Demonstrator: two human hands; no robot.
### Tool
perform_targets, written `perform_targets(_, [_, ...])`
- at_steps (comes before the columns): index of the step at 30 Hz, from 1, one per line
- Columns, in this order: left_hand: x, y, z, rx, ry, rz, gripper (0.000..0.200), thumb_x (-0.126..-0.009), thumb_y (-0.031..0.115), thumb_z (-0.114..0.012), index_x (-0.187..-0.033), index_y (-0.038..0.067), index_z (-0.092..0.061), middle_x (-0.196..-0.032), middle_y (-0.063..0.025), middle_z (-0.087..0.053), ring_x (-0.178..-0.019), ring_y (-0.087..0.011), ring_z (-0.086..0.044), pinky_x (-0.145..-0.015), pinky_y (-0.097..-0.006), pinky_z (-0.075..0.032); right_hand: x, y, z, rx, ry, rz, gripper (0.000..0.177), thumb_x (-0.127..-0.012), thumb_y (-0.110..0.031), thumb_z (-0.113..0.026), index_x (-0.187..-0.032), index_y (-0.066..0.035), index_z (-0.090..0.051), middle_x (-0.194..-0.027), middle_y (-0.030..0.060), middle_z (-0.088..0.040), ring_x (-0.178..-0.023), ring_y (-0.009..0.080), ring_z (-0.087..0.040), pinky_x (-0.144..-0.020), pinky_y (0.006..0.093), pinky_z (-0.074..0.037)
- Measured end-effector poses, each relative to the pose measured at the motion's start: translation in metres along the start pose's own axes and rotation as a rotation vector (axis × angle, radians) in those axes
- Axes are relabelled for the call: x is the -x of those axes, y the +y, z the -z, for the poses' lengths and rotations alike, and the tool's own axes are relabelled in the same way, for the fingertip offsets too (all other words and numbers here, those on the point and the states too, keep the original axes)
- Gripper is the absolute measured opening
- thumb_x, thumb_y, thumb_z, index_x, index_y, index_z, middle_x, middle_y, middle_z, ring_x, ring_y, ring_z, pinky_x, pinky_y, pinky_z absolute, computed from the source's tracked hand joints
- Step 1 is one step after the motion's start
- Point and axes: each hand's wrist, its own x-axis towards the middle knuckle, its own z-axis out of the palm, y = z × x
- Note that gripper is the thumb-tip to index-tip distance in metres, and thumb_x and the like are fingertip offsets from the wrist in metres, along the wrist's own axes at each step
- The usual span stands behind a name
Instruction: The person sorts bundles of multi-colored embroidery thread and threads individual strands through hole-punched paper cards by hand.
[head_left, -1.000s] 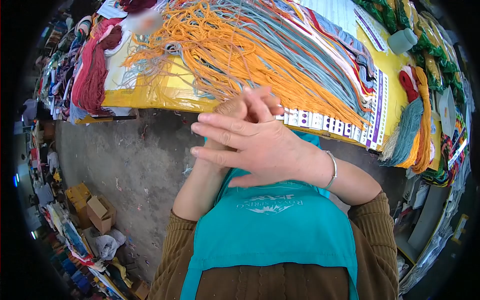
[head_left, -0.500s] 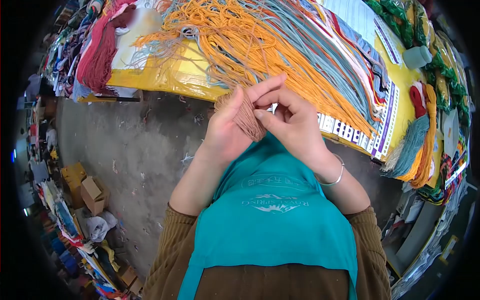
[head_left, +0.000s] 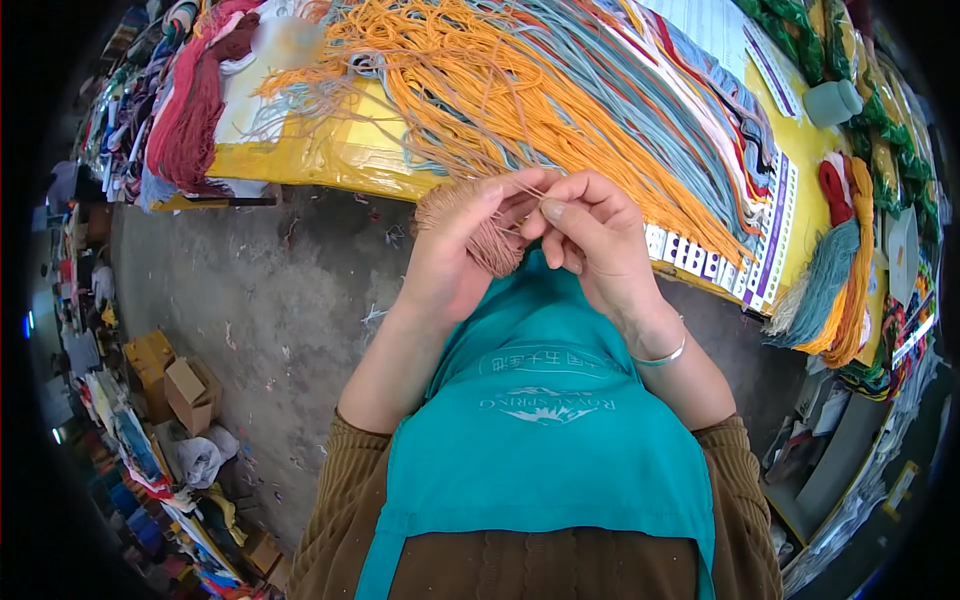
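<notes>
A bundle of dusty-pink thread (head_left: 490, 245) hangs over the palm and fingers of my left hand (head_left: 455, 250), just off the table's front edge. Curled around it, the left fingers reach toward the right hand. My right hand (head_left: 605, 235) pinches a fine strand of the same thread (head_left: 535, 196) between thumb and forefinger, close to the left fingertips. The strand runs back to the bundle. Behind both hands lies a wide spread of orange thread (head_left: 560, 120), with blue-grey thread (head_left: 610, 105) beside it.
The yellow table (head_left: 330, 160) curves across the front. Dark red skeins (head_left: 190, 120) hang at its left. Red, teal and orange skeins (head_left: 840, 270) lie at the right, below a pale green cup (head_left: 833, 103). Cardboard boxes (head_left: 190, 390) stand on the floor to the left.
My right hand has drawn slightly up and away from the bundle, and a strand now shows between the hands. The bundle and left hand have shifted a little left.
</notes>
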Motion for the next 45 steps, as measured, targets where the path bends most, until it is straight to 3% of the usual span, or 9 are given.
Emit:
perform_targets(12, [0.008, 0.022, 0.014, -0.179, -0.132, -0.053, 0.033, -0.102, 0.022, -0.043, -0.099, -0.004, -0.063, -0.074, -0.0066, -0.061, -0.067, -0.0128, -0.060, -0.071, -0.0304, -0.053, 0.004, -0.032, 0.024, 0.296, -0.099, 0.390, 0.011, -0.093, -0.010, -0.057, -0.089, -0.002, -0.062, -0.116, 0.0161, -0.063, -0.115, 0.0233, -0.054, -0.096, 0.0351, -0.041])
perform_targets(17, [0.034, 0.086, 0.052, 0.624, -0.149, -0.107, 0.035, -0.105, 0.026, -0.035, -0.086, 0.004, -0.054, -0.052, 0.0051, -0.041, -0.041, -0.0050, -0.040, -0.050, -0.0230, -0.042, 0.029, -0.098, 0.091, -0.716, -0.150, 0.242, 0.018, -0.096, -0.012, -0.050, -0.079, -0.009, -0.045, -0.068, -0.0032, -0.036, -0.055, 0.0084, -0.030, -0.054, 0.0268, -0.032])
perform_targets(22, [0.123, 0.189, 0.143, 0.339, 0.192, -0.752, 0.025, -0.099, 0.013, -0.045, -0.113, -0.005, -0.057, -0.056, 0.0049, -0.037, -0.041, -0.0045, -0.031, -0.047, -0.0205, -0.029, 0.162, -0.255, 0.334, 0.059, 0.966, 0.745, 0.012, -0.095, -0.009, -0.054, -0.085, -0.003, -0.056, -0.066, -0.0029, -0.042, -0.052, 0.0066, -0.031, -0.047, 0.0213, -0.023])
perform_targets(24, [0.145, 0.201, 0.147, 0.292, 0.137, -0.805, 0.028, -0.098, 0.013, -0.048, -0.117, -0.005, -0.056, -0.057, 0.0043, -0.038, -0.043, -0.0049, -0.032, -0.048, -0.0214, -0.031, 0.217, -0.277, 0.337, 1.125, 1.353, 0.910, 0.022, -0.091, -0.021, -0.058, -0.093, -0.001, -0.065, -0.083, 0.0054, -0.059, -0.070, 0.0128, -0.054, -0.059, 0.0243, -0.042])
perform_targets(27, [0.139, 0.191, 0.122, 0.258, 0.021, -0.778, 0.037, -0.096, 0.014, -0.053, -0.129, -0.004, -0.051, -0.063, 0.0031, -0.041, -0.045, -0.0055, -0.033, -0.049, -0.0229, -0.034, 0.209, -0.313, 0.287, 1.123, 1.542, 1.286, 0.039, -0.087, -0.037, -0.066, -0.099, -0.001, -0.069, -0.094, 0.0103, -0.065, -0.081, 0.0227, -0.061, -0.066, 0.0340, -0.048])
perform_targets(29, [0.109, 0.161, 0.083, 0.326, -0.121, -0.619, 0.041, -0.096, 0.015, -0.053, -0.134, -0.002, -0.048, -0.065, 0.0032, -0.042, -0.046, -0.0052, -0.034, -0.050, -0.0233, -0.035, 0.199, -0.311, 0.285, 1.649, 1.229, 1.164, 0.051, -0.085, -0.051, -0.064, -0.104, -0.005, -0.070, -0.114, 0.0150, -0.064, -0.094, 0.0300, -0.064, -0.082, 0.0429, -0.050])
perform_targets(31, [0.074, 0.120, 0.057, 0.319, -0.151, -0.460, 0.046, -0.097, 0.017, -0.052, -0.140, 0.002, -0.043, -0.071, 0.0032, -0.044, -0.049, -0.0054, -0.038, -0.049, -0.0234, -0.037, 0.133, -0.234, 0.195, 1.305, 0.865, 0.945, 0.019, -0.095, -0.010, -0.051, -0.101, 0.000, -0.067, -0.098, 0.0073, -0.063, -0.076, 0.0078, -0.056, -0.067, 0.0232, -0.046])
perform_targets(38, [0.001, -0.016, -0.032, -0.225, 0.064, 0.132, 0.035, -0.100, 0.022, -0.051, -0.128, 0.003, -0.053, -0.083, -0.0029, -0.056, -0.063, -0.0101, -0.054, -0.053, -0.0214, -0.046, 0.058, -0.074, 0.104, 0.608, -0.052, 0.160, 0.024, -0.094, -0.002, -0.051, -0.116, -0.005, -0.045, -0.082, 0.0094, -0.068, -0.079, 0.0120, -0.060, -0.077, 0.0271, -0.046])
perform_targets(45, [-0.030, -0.071, -0.045, -0.305, 0.000, 0.252, 0.014, -0.097, 0.016, -0.056, -0.102, 0.003, -0.060, -0.081, -0.0041, -0.062, -0.065, -0.0055, -0.057, -0.051, -0.0186, -0.044, 0.053, -0.030, 0.090, 0.462, -0.092, 0.047, 0.025, -0.093, -0.006, -0.057, -0.117, 0.000, -0.051, -0.081, 0.0043, -0.063, -0.073, 0.0087, -0.057, -0.068, 0.0245, -0.046])
